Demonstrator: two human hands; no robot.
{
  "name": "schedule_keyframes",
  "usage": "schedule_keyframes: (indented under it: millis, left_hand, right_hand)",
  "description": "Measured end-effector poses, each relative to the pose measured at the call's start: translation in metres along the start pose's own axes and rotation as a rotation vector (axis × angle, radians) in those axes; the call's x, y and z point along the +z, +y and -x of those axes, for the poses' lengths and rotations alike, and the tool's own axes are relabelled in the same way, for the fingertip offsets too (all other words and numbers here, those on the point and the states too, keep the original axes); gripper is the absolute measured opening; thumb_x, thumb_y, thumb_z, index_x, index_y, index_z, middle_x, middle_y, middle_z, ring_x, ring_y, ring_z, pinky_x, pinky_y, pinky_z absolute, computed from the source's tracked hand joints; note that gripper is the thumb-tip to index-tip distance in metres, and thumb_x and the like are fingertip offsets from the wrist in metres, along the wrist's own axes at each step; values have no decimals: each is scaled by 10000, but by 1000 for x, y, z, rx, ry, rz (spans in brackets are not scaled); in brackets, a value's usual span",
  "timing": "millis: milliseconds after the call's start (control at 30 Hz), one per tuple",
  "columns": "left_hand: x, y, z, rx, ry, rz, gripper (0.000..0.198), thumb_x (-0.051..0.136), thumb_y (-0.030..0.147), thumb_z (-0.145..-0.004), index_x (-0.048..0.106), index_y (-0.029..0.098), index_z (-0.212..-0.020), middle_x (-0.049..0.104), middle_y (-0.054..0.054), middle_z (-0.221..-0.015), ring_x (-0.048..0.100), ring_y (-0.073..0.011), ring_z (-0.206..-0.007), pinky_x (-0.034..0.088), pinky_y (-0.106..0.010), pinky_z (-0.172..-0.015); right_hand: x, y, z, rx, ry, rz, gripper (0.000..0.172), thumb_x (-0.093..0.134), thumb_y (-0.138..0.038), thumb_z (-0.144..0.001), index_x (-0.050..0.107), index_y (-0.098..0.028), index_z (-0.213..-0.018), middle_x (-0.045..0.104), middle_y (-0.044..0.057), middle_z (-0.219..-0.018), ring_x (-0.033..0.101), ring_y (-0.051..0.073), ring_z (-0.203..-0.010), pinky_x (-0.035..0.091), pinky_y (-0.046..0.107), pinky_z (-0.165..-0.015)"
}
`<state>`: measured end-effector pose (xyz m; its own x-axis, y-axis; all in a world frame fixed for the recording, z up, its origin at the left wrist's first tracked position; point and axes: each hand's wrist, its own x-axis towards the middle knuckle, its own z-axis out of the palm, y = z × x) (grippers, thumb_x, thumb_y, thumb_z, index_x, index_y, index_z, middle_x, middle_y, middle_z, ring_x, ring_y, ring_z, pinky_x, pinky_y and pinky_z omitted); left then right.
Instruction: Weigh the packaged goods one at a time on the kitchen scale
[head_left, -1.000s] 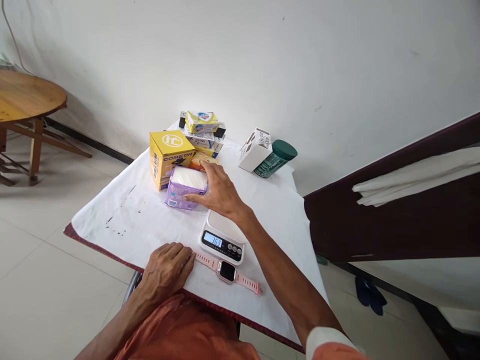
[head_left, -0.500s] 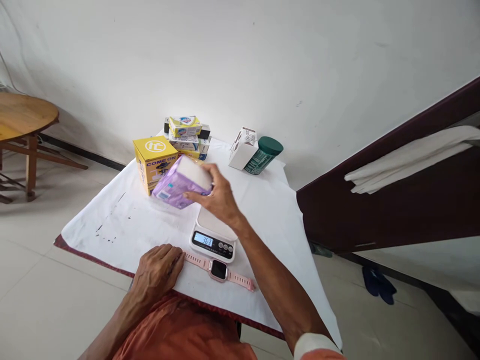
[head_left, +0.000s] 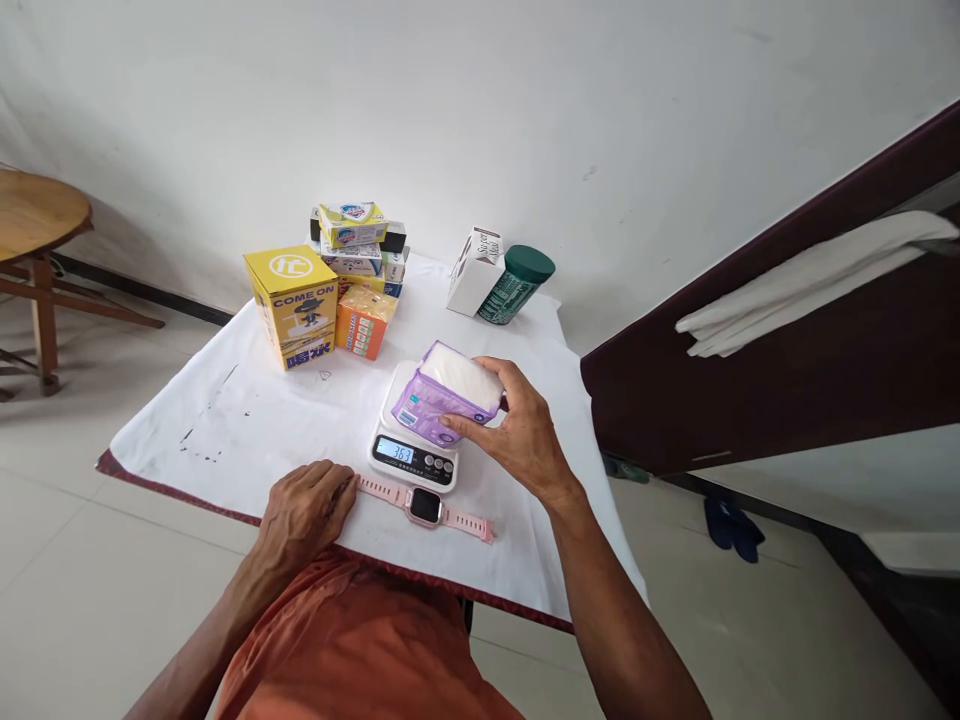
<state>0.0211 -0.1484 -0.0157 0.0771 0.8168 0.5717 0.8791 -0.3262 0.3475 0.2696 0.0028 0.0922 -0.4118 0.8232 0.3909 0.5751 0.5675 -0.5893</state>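
My right hand (head_left: 517, 425) is closed on a purple-and-white plastic-wrapped pack of tissues (head_left: 450, 392), thumb at the front and fingers behind. The pack is tilted over the plate of a white digital kitchen scale (head_left: 397, 408); whether it touches the plate I cannot tell. The scale's lit display reads 363. Palm down, my left hand (head_left: 309, 505) lies on the table's front edge with its fingers stretched forward. Its fingertips are beside the strap end of a pink smartwatch (head_left: 425, 506), which is laid out flat in front of the scale.
Behind the scale on the left stand a yellow box (head_left: 294, 305), an orange pack (head_left: 364, 325) and a stack of small boxes (head_left: 352, 235). Farther right, a white box (head_left: 474, 272) leans beside a green-lidded canister (head_left: 517, 287). A wooden table (head_left: 41, 210) is at far left.
My right hand has carried the tissue pack rightward, from before the yellow box to over the scale. The orange pack is now uncovered. My left hand stays at the edge; the display is unchanged.
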Motion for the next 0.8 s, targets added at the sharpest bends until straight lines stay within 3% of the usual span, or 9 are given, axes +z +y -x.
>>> schedule_keyframes:
  millis: [167,267,367,500,633,700,800]
  left_hand:
    - [-1,1,-1,-5,-3,11,194,567,220,-1056,650,198,-882,668,9,-729,634,-129,-610,480,-255,-611]
    - [-1,1,-2,3,2,-1,204,561,222,-1059,642,201,-872,648,15,-705,621,-129,-596,470,-256,-599]
    - [-1,0,-2,15,10,-10,194,559,228,-1062,641,205,-888,650,21,-707,629,-134,-607,479,-261,-612]
    - [0,-1,-1,15,16,-3,176,572,235,-1059,647,208,-902,657,24,-714,638,-135,-611,487,-260,-617]
    - [0,-2,-2,31,32,-3,170,568,248,-1065,654,209,-924,683,22,-737,666,-133,-626,500,-253,-621]
    - [1,-2,-2,37,46,1,151,571,249,-1065,657,211,-947,697,24,-749,677,-132,-634,506,-252,-626]
    - [1,-2,-3,42,60,10,128,573,245,-1064,652,215,-968,715,23,-772,686,-136,-646,516,-257,-646]
  right_hand:
    - [-4,7,9,171,-25,-159,1058,897,-626,-713,379,-320,-1582,514,152,-1556,575,348,-1319,609,459,-888]
    - [-9,13,15,277,-43,-213,1138,930,-627,-642,368,-327,-1585,491,151,-1577,574,338,-1305,612,434,-842]
    - [-3,18,19,331,-83,-209,1050,943,-603,-618,470,-290,-1502,615,129,-1415,632,303,-1154,590,399,-774]
    - [17,20,20,379,-72,-224,793,938,-573,-625,618,-233,-1266,720,67,-1103,635,225,-857,554,373,-701]
    - [25,24,19,399,10,-368,661,926,-494,-655,661,-233,-1203,749,63,-1114,685,231,-874,591,384,-736]
    - [18,38,15,408,129,-439,620,911,-488,-670,673,-232,-1183,761,72,-1128,719,260,-958,615,390,-767]
    - [-3,81,1,415,416,-387,622,856,-535,-721,667,-207,-1215,762,109,-1181,730,286,-1045,634,404,-802]
